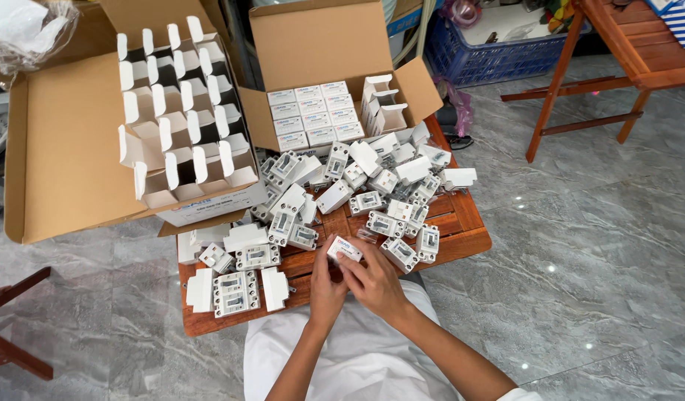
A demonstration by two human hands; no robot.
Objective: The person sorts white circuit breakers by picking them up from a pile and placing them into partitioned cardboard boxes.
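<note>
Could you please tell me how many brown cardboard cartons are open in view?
2: a large carton at left with open-flapped small boxes, and a smaller carton behind the table holding closed ones.

small white box (pixel 344 249) in hands | brown cartons: left (pixel 68 141), centre (pixel 324 44)

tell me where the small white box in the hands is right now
In the head view the small white box sits low and centre, held by the fingers of both the left hand and right hand, above the wooden table's near edge, beside loose white breakers.
</note>
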